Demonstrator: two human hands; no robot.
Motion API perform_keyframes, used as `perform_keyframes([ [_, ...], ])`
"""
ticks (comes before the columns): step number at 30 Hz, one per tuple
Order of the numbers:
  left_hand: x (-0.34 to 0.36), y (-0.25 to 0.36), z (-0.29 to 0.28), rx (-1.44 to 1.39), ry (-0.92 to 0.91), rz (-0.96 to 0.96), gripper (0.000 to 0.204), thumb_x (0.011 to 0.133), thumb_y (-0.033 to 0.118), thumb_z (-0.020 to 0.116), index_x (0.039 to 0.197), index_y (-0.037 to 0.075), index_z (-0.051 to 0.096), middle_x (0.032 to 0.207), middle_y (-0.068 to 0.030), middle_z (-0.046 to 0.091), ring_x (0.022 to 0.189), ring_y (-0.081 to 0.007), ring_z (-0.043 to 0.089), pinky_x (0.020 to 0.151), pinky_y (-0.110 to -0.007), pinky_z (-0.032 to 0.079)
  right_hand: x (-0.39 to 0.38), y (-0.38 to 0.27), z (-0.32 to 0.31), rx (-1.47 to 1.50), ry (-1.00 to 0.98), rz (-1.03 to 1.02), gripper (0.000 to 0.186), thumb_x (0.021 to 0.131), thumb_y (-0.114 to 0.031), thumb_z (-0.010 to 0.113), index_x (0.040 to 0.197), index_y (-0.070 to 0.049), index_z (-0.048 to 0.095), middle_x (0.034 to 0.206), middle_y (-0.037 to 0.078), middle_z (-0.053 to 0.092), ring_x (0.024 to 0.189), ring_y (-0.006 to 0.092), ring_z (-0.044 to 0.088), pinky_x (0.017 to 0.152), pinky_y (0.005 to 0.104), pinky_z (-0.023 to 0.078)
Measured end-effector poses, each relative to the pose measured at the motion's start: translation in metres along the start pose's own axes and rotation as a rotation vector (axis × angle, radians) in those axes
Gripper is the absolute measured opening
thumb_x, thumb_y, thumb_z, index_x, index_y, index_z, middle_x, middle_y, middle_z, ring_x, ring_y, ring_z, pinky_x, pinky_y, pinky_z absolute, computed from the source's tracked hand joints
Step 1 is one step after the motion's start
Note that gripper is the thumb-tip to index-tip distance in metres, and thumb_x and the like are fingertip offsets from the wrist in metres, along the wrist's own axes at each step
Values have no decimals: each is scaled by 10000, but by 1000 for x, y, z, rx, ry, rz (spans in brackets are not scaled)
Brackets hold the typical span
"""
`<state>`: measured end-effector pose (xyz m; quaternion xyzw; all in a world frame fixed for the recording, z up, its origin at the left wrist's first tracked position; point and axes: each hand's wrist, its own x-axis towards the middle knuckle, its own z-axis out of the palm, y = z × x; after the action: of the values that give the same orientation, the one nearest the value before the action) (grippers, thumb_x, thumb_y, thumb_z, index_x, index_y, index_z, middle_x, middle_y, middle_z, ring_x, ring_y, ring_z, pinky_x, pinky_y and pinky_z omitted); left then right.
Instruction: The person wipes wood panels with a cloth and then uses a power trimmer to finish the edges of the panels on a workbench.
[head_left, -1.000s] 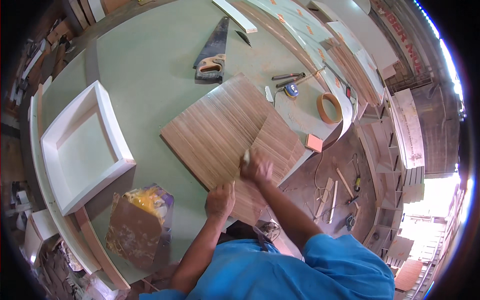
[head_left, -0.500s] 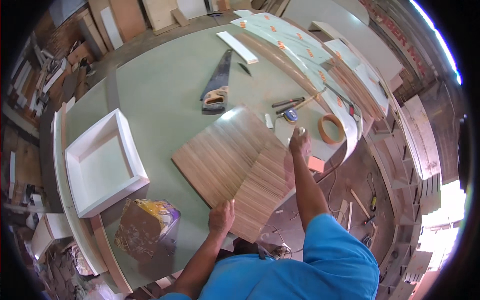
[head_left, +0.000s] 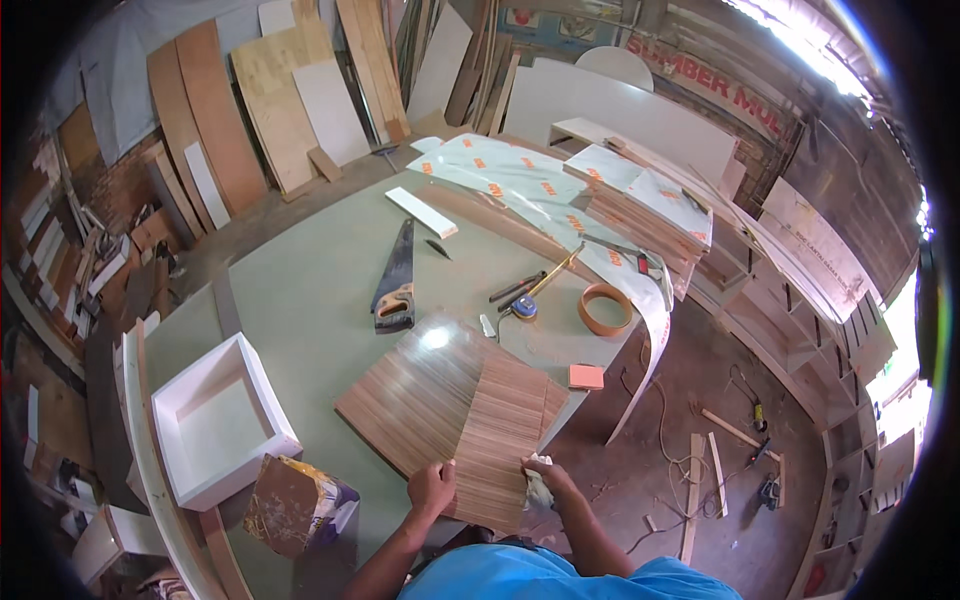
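Two wood-grain panels lie at the table's near edge. The upper panel slants across the lower panel. My left hand is closed at the upper panel's left edge, with the thumb along it. At that panel's right edge, near its lower corner, my right hand is closed on a crumpled white rag. Part of the rag hangs below the fingers. Beyond the panels lie a handsaw, a blue tape measure and pliers-like tools.
An open white box and a stained carton stand on the left of the green table. To the right are an orange block and a roll of edge tape. Wood strips and cables litter the floor.
My right hand, with the white rag, has come from the upper panel's far right corner back to its near right edge. My left hand stays at the panel. The view has tilted up.
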<state>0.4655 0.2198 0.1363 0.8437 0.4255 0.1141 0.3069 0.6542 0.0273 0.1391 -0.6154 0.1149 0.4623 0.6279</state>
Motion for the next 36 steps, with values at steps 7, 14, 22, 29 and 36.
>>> perform_keyframes([
  [7,-39,-1,2,-23,-209,117,459,938,468,610,822,35,711,828,-252,699,801,-449,686,694,-525,534,-8,-38,-12,-598,-112,-117,197,723,-123,844,833,-8,727,798,71,700,682,184,651,630,342,519],
  [14,-86,11,-32,-161,-470,123,482,892,512,656,918,39,748,886,-207,723,879,-366,709,756,-457,537,-20,-104,1,-884,-454,-305,367,668,-118,824,1008,-19,725,875,58,717,765,171,650,711,342,531],
  [22,-65,-8,-109,-324,285,141,848,754,369,898,1350,-47,460,1156,-176,615,1115,-338,595,912,-455,506,-22,-188,70,-1783,-690,-559,678,600,-113,829,1260,-84,676,1113,123,737,1058,296,669,906,474,536],
  [29,-76,-55,-16,-1348,-323,-346,663,848,261,842,1357,-9,514,1243,-127,632,1070,-199,638,913,-368,530,58,-192,156,-2292,-635,-516,359,629,-174,796,984,-132,756,869,89,757,822,276,724,695,451,563],
  [36,-90,-53,13,-1641,-263,-582,560,897,233,794,1352,56,520,1210,-79,620,1094,-212,617,923,-411,526,20,-151,199,-1441,-73,-930,279,780,-238,654,1009,-107,745,998,169,742,917,393,695,801,472,554],
])
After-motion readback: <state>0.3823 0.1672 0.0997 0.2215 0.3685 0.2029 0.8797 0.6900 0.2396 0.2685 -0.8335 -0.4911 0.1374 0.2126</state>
